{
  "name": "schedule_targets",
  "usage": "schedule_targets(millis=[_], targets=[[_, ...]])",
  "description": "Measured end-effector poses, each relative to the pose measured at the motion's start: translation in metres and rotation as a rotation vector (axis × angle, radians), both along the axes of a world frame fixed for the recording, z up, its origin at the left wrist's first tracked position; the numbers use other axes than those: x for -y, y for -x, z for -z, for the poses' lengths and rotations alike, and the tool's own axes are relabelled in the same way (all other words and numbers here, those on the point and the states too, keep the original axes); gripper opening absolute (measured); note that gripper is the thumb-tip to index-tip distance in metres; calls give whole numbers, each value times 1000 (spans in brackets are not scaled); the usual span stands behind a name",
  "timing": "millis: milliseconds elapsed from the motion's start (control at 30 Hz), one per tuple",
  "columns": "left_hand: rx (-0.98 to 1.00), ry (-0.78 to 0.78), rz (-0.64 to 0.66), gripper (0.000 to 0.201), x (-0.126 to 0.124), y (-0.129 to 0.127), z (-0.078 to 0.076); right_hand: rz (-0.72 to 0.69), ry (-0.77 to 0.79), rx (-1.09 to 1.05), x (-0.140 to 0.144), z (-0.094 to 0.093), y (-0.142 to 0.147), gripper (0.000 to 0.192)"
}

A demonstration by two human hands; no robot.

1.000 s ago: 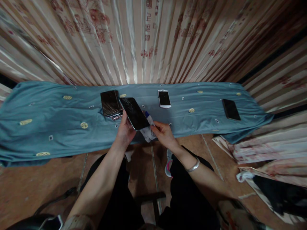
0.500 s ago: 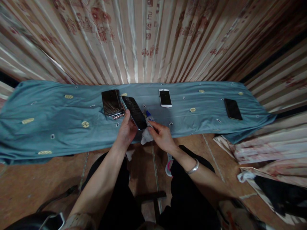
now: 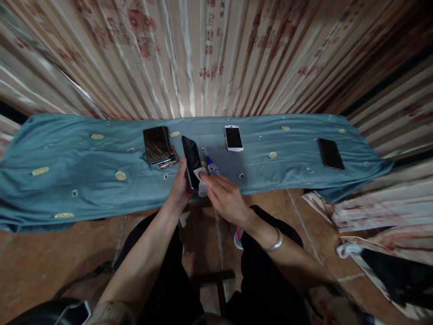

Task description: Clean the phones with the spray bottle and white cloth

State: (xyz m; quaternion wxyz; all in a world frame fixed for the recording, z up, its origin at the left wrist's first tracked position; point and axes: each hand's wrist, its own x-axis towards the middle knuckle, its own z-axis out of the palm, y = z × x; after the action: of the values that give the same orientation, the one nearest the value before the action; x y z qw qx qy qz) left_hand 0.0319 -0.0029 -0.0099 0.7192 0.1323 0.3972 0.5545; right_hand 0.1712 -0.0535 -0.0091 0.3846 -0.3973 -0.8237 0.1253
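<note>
Head view: one frame, looking down past both forearms at a low surface covered in teal cloth [image 3: 84, 180].
Item in hand: dark phone [image 3: 191, 161], held tilted on edge just above the near edge of the teal cloth, screen turned toward the right hand.
Left hand [image 3: 180, 189]: clasped on the dark phone's lower end, thumb along one long side.
Right hand [image 3: 226, 198]: closed around a white wipe [image 3: 202, 180], pressing it against the dark phone's face; a bangle [image 3: 273, 243] sits on that wrist.
Handling judgement: dark phone looks rigid, light, glass-faced and glossy, so likely slippery and fragile; the long side edges are the sound place to grip, keeping fingers off the screen.
Beside the dark phone: small blue-capped bottle [image 3: 212, 167] just to its right, on the teal cloth.
Left of the dark phone: stack of phones [image 3: 158, 146], near.
Right of the dark phone: white phone [image 3: 233, 137], apart; black phone [image 3: 330, 154], well apart.
Behind the dark phone: patterned pleated curtain [image 3: 209, 58].
</note>
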Motion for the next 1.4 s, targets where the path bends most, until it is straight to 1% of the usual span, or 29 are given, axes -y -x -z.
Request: schedule_targets(millis=[67, 167, 233, 333, 533, 700, 767, 867, 1000, 1200, 1300, 1400], targets=[[-17, 2, 25, 46, 4, 1, -1, -23, -82, 122, 3, -3, 1, 41], [-65, 24, 45, 48, 10, 4, -3, -68, -165, 263, 9, -5, 3, 41], [-88, 52, 47, 48, 12, 4, -2, -76, -181, 313, 11, -5, 5, 41], [-91, 62, 35, 43, 12, 3, -1, -56, -160, 328, 9, -3, 4, 44], [-97, 72, -3, 35, 12, -8, 8, 9, -188, 307, -2, 4, -2, 45], [-115, -63, 1, 25, 19, -12, 17, 85, -146, 261, -13, 5, -8, 48], [-142, -102, 32, 22, 24, -13, 19, 122, -135, 251, -18, 4, -12, 48], [-191, -129, 99, 30, 29, -15, 20, 167, -125, 230, -27, 3, -17, 48], [-222, -161, 128, 39, 33, -18, 23, 204, -119, 164, -38, 4, -24, 53], [-235, -118, 190, 50, 33, -15, 27, 233, -54, 62, -49, 13, -31, 55], [-217, -109, 206, 50, 32, -14, 25, 240, 0, 18, -52, 19, -35, 56], [-161, -112, 216, 43, 32, -14, 18, 251, 35, -33, -56, 25, -39, 54]])
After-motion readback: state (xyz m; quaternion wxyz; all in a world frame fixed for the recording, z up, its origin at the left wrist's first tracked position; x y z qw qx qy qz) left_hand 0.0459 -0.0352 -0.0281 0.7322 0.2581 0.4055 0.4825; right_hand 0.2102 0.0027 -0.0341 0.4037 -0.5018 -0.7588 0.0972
